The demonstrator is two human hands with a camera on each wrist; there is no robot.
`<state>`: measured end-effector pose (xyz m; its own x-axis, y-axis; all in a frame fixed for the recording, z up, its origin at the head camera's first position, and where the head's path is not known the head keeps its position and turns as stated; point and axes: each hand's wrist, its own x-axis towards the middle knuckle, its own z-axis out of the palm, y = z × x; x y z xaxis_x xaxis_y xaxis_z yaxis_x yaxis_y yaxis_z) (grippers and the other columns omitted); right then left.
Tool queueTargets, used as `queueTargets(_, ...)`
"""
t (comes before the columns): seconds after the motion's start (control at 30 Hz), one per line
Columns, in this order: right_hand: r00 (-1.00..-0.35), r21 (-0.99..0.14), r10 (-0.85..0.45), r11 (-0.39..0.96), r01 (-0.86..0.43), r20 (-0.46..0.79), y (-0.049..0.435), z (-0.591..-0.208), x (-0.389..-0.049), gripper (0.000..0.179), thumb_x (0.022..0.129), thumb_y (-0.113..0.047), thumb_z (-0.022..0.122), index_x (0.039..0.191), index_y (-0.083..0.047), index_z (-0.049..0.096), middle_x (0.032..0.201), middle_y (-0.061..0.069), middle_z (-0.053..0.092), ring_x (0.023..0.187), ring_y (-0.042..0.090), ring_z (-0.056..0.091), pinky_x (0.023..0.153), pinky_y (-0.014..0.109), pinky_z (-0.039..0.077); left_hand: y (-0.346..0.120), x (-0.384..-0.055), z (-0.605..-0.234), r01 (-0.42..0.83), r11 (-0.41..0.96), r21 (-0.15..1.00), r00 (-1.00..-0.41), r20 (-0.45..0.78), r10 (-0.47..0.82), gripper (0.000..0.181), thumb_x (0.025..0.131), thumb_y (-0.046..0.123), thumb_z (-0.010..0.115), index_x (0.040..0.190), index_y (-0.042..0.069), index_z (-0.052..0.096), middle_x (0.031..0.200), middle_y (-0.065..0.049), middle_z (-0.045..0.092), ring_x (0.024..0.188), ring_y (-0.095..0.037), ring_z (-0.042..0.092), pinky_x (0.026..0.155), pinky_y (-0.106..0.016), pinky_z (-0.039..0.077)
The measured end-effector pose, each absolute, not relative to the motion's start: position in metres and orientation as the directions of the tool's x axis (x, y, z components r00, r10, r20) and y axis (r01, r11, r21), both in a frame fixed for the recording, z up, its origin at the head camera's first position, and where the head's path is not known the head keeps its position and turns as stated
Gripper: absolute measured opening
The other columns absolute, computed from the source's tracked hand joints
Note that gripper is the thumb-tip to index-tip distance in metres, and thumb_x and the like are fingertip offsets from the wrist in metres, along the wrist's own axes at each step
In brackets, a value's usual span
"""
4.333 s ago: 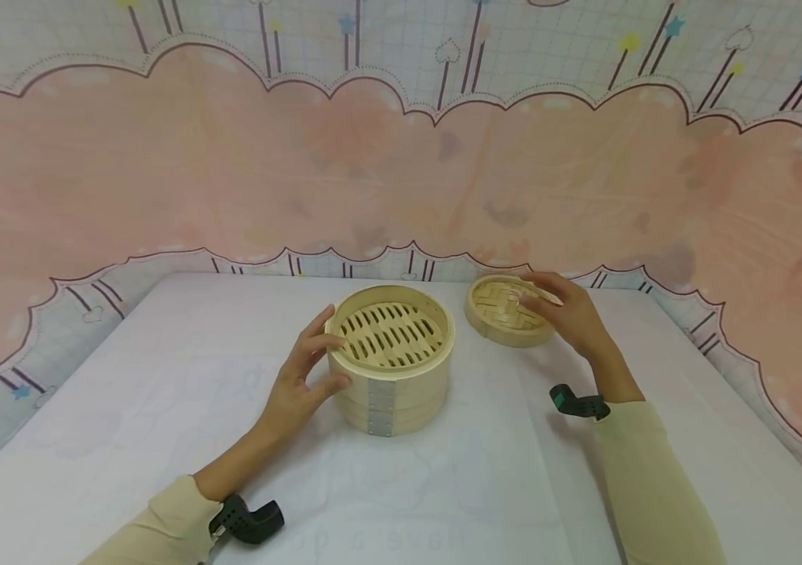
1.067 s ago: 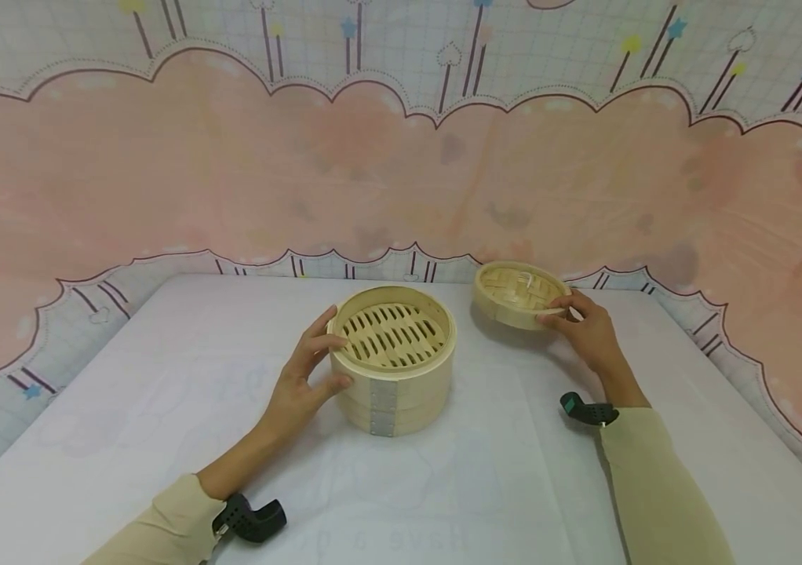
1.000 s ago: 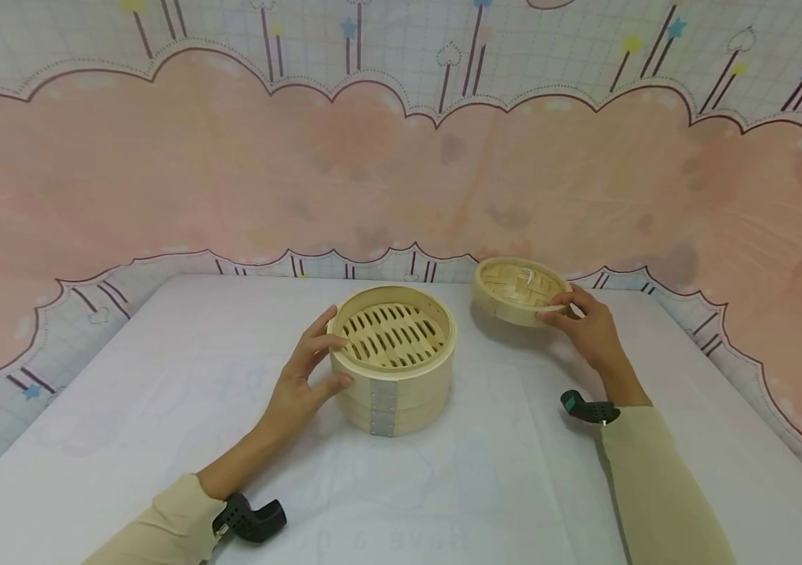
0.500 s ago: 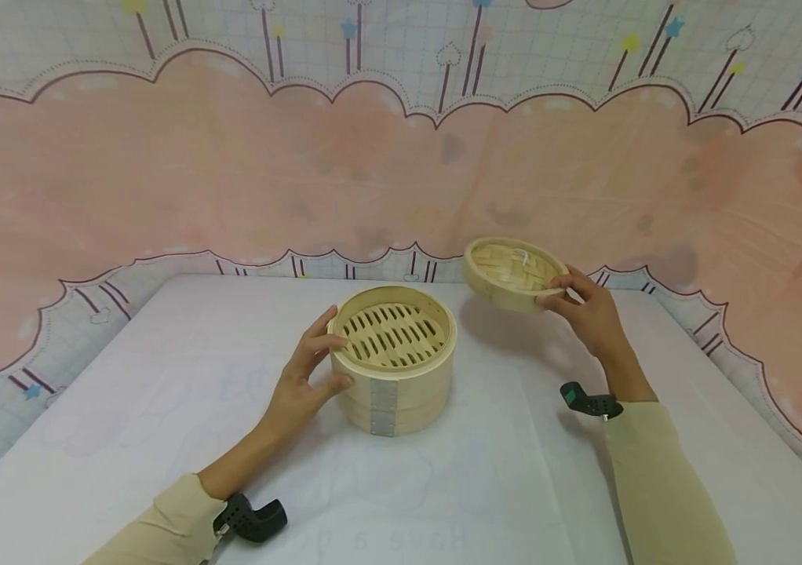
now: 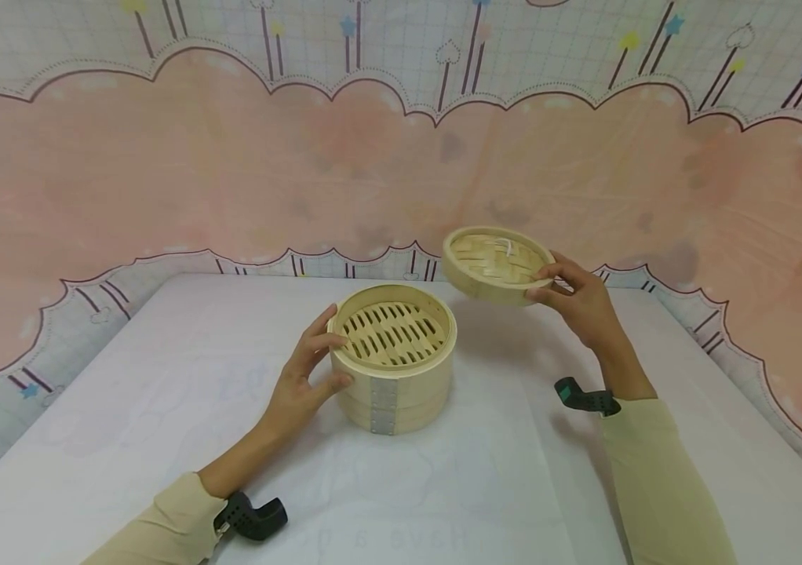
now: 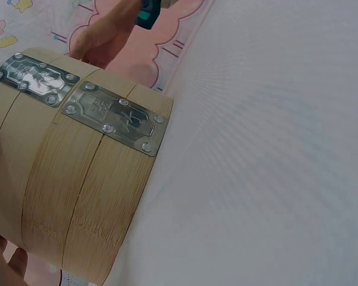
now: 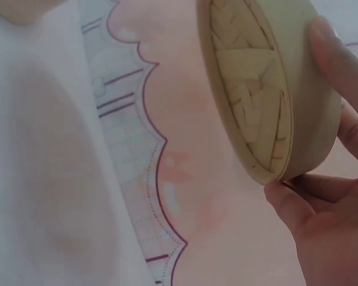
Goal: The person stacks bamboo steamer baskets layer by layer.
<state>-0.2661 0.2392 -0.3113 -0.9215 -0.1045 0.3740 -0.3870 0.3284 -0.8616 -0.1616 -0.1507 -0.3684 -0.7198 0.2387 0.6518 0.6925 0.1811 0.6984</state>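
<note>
A round bamboo steamer basket (image 5: pixel 394 392) with a slatted floor stands on the white table, metal plates riveted on its side (image 6: pixel 113 116). My left hand (image 5: pixel 302 365) grips its left side, thumb outside and fingertips over the rim. Up and to the right of it, my right hand (image 5: pixel 581 302) pinches the edge of the woven bamboo steamer lid (image 5: pixel 496 259) and holds it in the air, slightly tilted. The right wrist view shows the lid (image 7: pixel 250 89) close up, with the thumb and fingers of the right hand (image 7: pixel 328 220) on its rim.
White cloth covers the table (image 5: pixel 161 424). Behind it rises a patterned backdrop (image 5: pixel 267 180) in pink and white. A black strap-on device sits on each wrist, the left one (image 5: pixel 253 518) and the right one (image 5: pixel 585 396).
The right hand has taken the lid by its edge, raised it off the table and brought it leftward toward the basket. The left hand and basket stay in place.
</note>
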Motion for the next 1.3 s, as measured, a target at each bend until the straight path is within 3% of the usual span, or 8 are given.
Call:
queueTargets(0.17,-0.899,-0.847,-0.158,0.303,-0.437,0.408,0.231,-0.31,-0.264,0.03,0.083,-0.011,0.076,0.101,0.004,0.058,0.151,0.007,0.035,0.134,0.03,0.037,0.094,0.021,0.047,-0.15,-0.162,-0.368,0.696,0.182,0.695,-0.717,0.655,0.239,0.043,0.085,0.007,0.071,0.119,-0.001,0.046,0.154,-0.021,0.021,0.14,-0.036,0.022,0.109,-0.053,0.031)
queueTargets(0.43,-0.899,-0.863,-0.206,0.261,-0.432,0.387,0.224,-0.309,-0.264,0.026,0.083,-0.01,0.075,0.1,0.002,0.06,0.152,0.004,0.032,0.128,0.034,0.045,0.084,0.019,0.052,-0.15,-0.162,-0.369,0.699,0.179,0.692,-0.713,0.659,0.239,0.043,0.085,0.01,0.071,0.119,-0.001,0.047,0.153,-0.022,0.021,0.14,-0.037,0.021,0.109,-0.053,0.031)
queueTargets(0.8,-0.871,-0.851,-0.294,0.243,-0.466,0.393,0.218,-0.309,-0.262,0.026,0.083,-0.01,0.075,0.098,0.002,0.059,0.153,0.006,0.03,0.136,0.032,0.033,0.087,0.019,0.051,-0.149,-0.161,-0.367,0.696,0.189,0.693,-0.717,0.655,0.239,0.044,0.082,-0.004,0.071,0.119,-0.002,0.047,0.154,-0.022,0.02,0.141,-0.036,0.02,0.108,-0.057,0.03)
queueTargets(1.1,-0.855,-0.841,-0.339,0.243,-0.483,0.393,0.212,-0.311,-0.262,0.027,0.082,-0.009,0.076,0.098,0.003,0.058,0.152,0.01,0.031,0.138,0.029,0.03,0.095,0.024,0.047,-0.15,-0.162,-0.367,0.694,0.188,0.695,-0.719,0.652,0.24,0.045,0.082,-0.006,0.07,0.119,-0.002,0.047,0.154,-0.022,0.02,0.141,-0.036,0.02,0.108,-0.057,0.029)
queueTargets(1.3,-0.85,-0.841,-0.356,0.243,-0.484,0.387,0.208,-0.312,-0.263,0.028,0.081,-0.008,0.077,0.098,0.003,0.058,0.153,0.009,0.031,0.139,0.028,0.028,0.093,0.025,0.048,-0.15,-0.164,-0.371,0.706,0.177,0.686,-0.707,0.666,0.239,0.046,0.081,-0.006,0.071,0.119,-0.001,0.047,0.154,-0.022,0.02,0.141,-0.037,0.02,0.107,-0.058,0.03)
